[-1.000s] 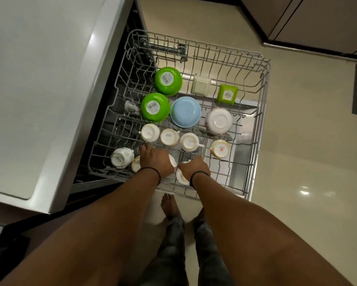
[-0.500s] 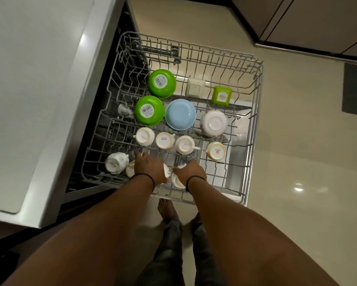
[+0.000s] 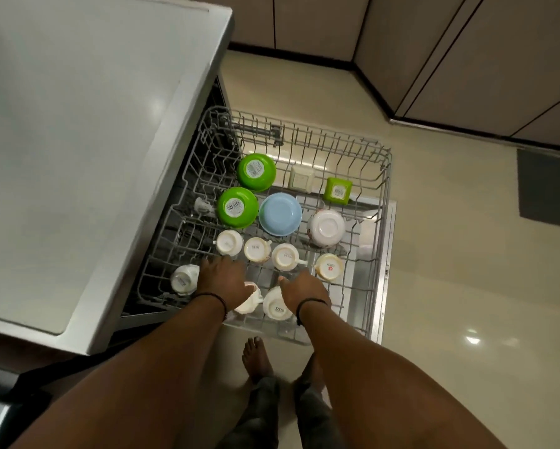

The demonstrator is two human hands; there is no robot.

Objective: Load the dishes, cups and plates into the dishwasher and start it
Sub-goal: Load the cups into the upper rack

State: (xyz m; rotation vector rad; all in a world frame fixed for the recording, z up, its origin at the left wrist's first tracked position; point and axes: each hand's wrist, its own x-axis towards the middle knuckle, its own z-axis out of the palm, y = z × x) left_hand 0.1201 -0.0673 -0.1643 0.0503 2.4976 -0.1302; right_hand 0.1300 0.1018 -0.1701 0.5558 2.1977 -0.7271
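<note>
Seen from the head camera, a person's left hand (image 3: 222, 280) and right hand (image 3: 302, 291) rest palm-down over upturned white cups (image 3: 277, 306) at the near edge of the pulled-out dishwasher rack (image 3: 382, 222); whether the fingers grip anything cannot be told. Green bowls (image 3: 238, 207) and a blue bowl (image 3: 280, 214) sit farther back.

left hand (image 3: 222, 280) palm down, right hand (image 3: 302, 291) likewise

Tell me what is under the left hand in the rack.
Under the left hand a white cup lies tilted in the wire rack, only its handle side showing. The hand covers the rest, so whether the fingers grip it is hidden.
</note>
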